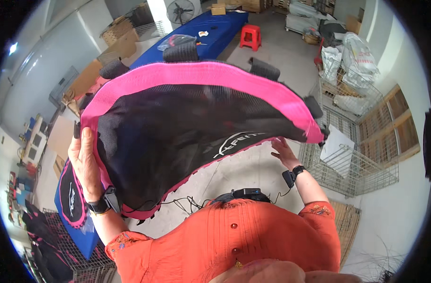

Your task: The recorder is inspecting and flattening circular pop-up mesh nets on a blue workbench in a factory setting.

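Observation:
In front of me stands a large curved black mesh fabric piece [154, 137] with a wide pink border, black loops along its upper rim and white lettering near its lower edge. My left hand [84, 160] is closed on its left border, the thumb in front and the other fingers partly hidden. At the lower right edge, my right hand [286, 154] has its fingers apart, their tips partly behind the fabric. A second black piece with pink trim [73, 200] lies beyond my left forearm.
A long blue-covered table [203, 35] runs behind the fabric, with a plastic-wrapped item [177, 41] on it. Beyond are a red stool [250, 37] and a standing fan [180, 11]. Wire cages [343, 155] stand at right. Another wire cage [90, 264] is at lower left, near black-and-pink fabric [45, 236].

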### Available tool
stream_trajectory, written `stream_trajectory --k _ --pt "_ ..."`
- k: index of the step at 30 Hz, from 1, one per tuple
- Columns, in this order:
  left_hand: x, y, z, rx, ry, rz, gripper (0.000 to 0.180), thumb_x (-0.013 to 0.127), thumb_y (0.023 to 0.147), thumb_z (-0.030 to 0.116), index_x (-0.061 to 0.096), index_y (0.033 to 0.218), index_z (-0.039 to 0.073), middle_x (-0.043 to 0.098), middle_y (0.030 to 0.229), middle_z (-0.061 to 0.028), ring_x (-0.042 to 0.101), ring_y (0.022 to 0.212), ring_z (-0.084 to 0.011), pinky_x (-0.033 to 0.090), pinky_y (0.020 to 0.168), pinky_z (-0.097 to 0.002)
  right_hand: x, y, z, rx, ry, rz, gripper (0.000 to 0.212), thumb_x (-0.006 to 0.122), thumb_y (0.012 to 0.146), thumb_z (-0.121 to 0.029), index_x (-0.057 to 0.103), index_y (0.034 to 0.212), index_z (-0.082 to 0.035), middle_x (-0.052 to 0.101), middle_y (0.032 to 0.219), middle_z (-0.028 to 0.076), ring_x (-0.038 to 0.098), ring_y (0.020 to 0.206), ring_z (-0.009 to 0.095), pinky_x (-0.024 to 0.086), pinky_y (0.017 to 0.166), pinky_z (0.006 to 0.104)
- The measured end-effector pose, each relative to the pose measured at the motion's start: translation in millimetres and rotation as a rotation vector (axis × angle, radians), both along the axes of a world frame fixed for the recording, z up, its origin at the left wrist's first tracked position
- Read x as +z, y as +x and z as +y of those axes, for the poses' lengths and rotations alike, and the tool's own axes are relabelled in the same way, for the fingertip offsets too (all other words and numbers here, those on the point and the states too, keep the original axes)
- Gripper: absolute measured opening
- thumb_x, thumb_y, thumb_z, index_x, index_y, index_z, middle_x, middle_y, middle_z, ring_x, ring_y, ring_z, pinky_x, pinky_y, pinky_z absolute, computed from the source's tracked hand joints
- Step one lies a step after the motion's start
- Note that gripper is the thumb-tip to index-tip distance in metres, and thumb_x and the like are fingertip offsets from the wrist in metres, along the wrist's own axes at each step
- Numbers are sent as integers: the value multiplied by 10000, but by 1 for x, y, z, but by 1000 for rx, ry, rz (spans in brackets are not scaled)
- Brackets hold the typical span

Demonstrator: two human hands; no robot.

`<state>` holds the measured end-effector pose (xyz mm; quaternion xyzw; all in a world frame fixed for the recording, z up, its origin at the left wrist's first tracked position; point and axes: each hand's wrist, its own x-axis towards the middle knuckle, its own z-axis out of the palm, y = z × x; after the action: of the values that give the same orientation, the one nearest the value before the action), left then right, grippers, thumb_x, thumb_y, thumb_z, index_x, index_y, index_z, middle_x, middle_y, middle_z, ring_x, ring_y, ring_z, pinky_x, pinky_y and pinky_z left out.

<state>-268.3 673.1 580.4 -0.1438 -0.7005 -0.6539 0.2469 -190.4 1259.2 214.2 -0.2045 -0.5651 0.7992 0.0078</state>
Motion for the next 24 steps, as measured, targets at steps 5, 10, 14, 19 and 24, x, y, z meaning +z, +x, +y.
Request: stream_trajectory --k 5,10,14,19,24 --pt "-10 -27 -11 189 -133 16 184 624 1019 235 694 956 77 608 870 79 511 771 -32 423 669 -224 -39 -7 48 62 1147 553 291 562 1029 -227 586 1305 -138 659 1150 -1 641 1073 175 527 926 355" --pt "-55 -71 -54 400 -412 -180 315 653 991 345 671 827 76 541 727 76 460 689 -53 364 595 -246 62 -20 24 -252 330 265 251 624 1012 -262 641 1150 -53 671 1056 -14 604 935 90 477 846 259" --pt "-106 -105 -55 318 -273 -183 374 672 972 385 712 922 17 629 769 30 546 734 -78 451 651 -285 97 -13 10 -184 296 358 209 623 1012 -241 650 1111 -59 676 1045 -12 604 921 73 478 837 256" --pt "-162 -134 -60 373 -456 -189 410 643 982 394 702 1008 -11 645 760 -38 565 723 -110 470 656 -323 82 1 18 -200 417 246 258 631 1005 -273 646 1120 -42 681 1052 9 610 930 98 484 849 274" --pt "-198 -118 -36 306 -477 -194 357 622 989 363 699 1155 57 722 891 -159 682 784 -205 513 720 -345 48 18 13 -206 558 63 228 631 1000 -307 653 1003 -81 650 869 -34 557 752 65 449 656 248"
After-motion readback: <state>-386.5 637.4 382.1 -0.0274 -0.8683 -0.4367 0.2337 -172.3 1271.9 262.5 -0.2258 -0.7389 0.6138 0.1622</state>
